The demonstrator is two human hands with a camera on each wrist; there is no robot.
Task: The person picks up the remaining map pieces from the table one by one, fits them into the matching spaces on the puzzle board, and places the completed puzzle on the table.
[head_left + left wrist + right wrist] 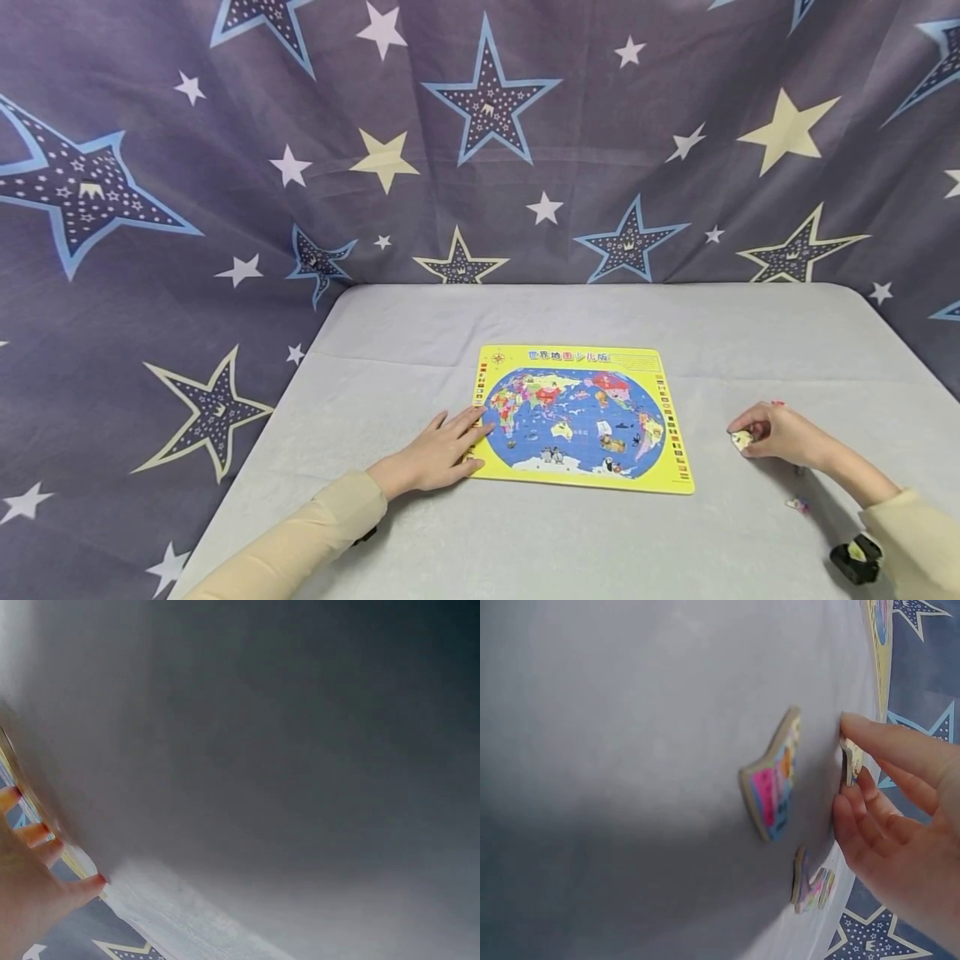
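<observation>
A yellow-framed world map puzzle board (pixel 491 468) lies flat on the table, its map area mostly blue with coloured land. My left hand (pixel 438 457) rests at its left edge, fingers fairly straight and spread, the fingertips touching the frame. To the right of the board, my right hand (pixel 787 437) pinches a small pale puzzle piece (pixel 741 440) between thumb and fingers, just above or at the cloth. From the right wrist, that piece (pixel 855 761) shows its thin edge. The left wrist view catches part of the left hand (pixel 34 881) along the board's edge.
Loose puzzle pieces lie near the right hand: a pink and blue one (pixel 769 791) and a notched one (pixel 810 891). One piece (pixel 797 504) shows below the right forearm. A pale cloth (pixel 405 333) covers the table; a starry curtain (pixel 570 125) hangs behind.
</observation>
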